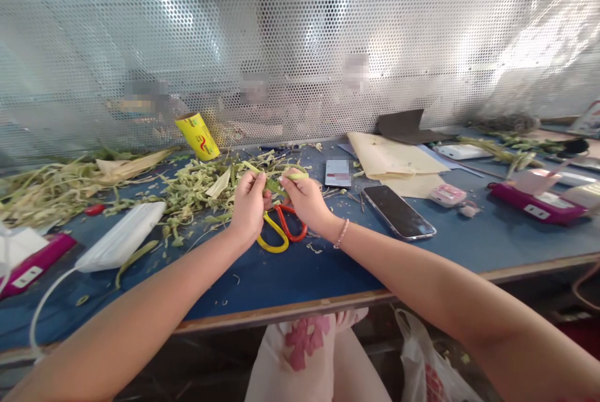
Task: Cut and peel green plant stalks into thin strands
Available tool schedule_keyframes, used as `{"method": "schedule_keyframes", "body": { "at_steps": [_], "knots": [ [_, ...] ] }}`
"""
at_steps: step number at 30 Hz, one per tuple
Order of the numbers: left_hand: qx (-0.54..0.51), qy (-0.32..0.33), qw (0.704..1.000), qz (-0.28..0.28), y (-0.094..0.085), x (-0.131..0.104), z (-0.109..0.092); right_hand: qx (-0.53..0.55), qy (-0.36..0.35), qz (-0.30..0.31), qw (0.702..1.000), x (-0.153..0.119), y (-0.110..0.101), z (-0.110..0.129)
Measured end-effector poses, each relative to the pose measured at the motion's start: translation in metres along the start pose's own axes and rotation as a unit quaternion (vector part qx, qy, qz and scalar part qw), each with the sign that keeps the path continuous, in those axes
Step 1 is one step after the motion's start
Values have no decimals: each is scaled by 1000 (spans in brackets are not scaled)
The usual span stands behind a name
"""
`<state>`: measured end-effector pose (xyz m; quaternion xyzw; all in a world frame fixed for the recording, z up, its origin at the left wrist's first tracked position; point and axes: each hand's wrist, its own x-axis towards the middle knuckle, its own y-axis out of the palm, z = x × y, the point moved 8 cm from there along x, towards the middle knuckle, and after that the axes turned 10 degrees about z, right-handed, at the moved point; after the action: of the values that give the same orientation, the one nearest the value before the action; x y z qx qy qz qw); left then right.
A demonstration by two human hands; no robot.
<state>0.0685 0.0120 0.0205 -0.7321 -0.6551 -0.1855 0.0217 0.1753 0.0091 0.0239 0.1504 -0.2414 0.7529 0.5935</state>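
Note:
My left hand (249,205) and my right hand (307,197) are close together above the blue table, thumbs pressed against bent fingers. Between them they pinch a thin green leaf strip (269,187), its ends poking out past both hands. Partly under the hands lies a pair of scissors (274,249) with one yellow and one orange-red handle; the blades are hidden. Just left of my hands spreads a heap of pale green plant trimmings (197,184). A bead bracelet circles my right wrist.
A yellow tube (199,138) leans behind the heap. Left are dried stalks (56,186) and a white corded device (122,236). Right are a small screen (337,174), a black phone (398,211), brown paper (394,158) and a purple power strip (534,202). A perforated metal screen (300,33) stands behind.

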Motion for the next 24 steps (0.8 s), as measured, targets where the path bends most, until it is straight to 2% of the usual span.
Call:
{"method": "schedule_keyframes", "body": {
  "at_steps": [5,10,19,24],
  "knots": [
    [27,22,999,-36,-7,2,-4,5,-6,-12,1000,-2,1,2],
    [23,31,998,-42,-9,6,-6,17,1,-17,1000,-2,1,1],
    [32,19,999,-16,-12,11,13,2,29,-9,1000,-3,-2,-13],
    [22,4,1000,-5,-18,12,22,-32,77,2,997,1,-1,-22]
  ]
}}
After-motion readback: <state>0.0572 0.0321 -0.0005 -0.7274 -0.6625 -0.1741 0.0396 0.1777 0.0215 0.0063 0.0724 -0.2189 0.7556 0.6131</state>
